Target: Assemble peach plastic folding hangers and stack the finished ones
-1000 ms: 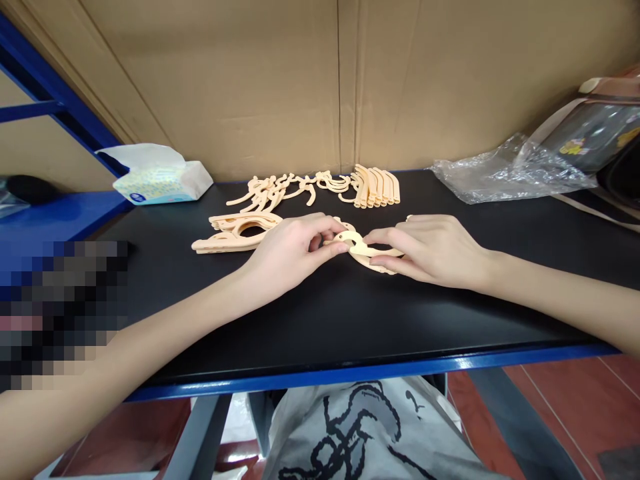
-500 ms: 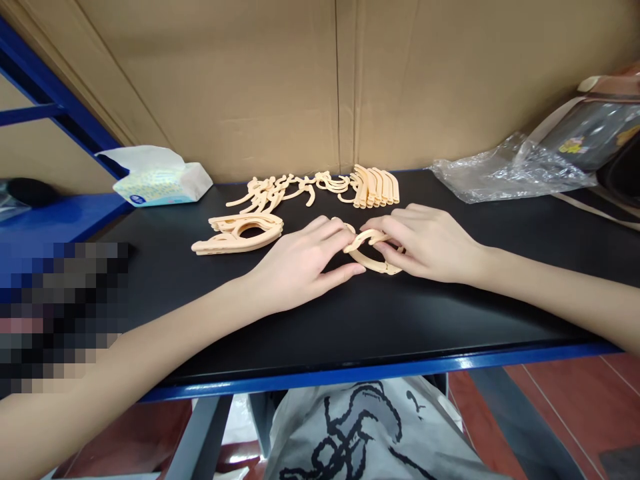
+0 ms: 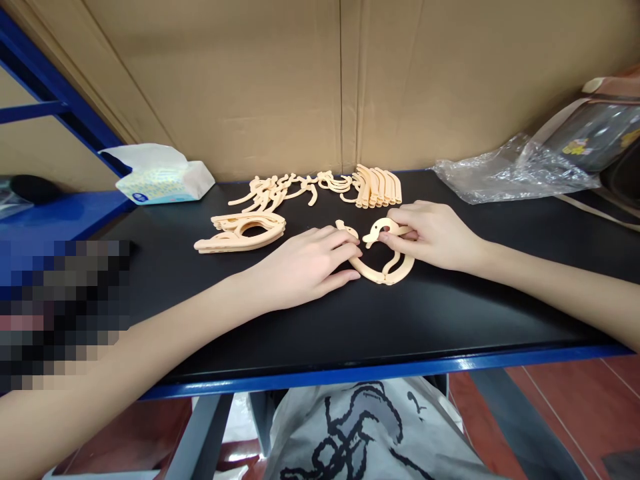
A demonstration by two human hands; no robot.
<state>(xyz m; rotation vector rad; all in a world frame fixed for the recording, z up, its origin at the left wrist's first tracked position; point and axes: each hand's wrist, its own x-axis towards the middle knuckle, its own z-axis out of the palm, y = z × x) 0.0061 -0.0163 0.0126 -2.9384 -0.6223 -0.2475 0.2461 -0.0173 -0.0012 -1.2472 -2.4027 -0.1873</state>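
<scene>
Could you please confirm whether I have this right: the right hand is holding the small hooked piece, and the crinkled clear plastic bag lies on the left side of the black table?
Not quite: the head view shows the clear plastic bag on the right side of the black table. The right hand does hold the small hooked piece.

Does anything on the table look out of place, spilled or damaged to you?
Nothing looks spilled or damaged. The only untidy spots are the crumpled plastic bag at the right and the jumbled pieces at the back, beside a neat row of similar-coloured tubes.
</scene>
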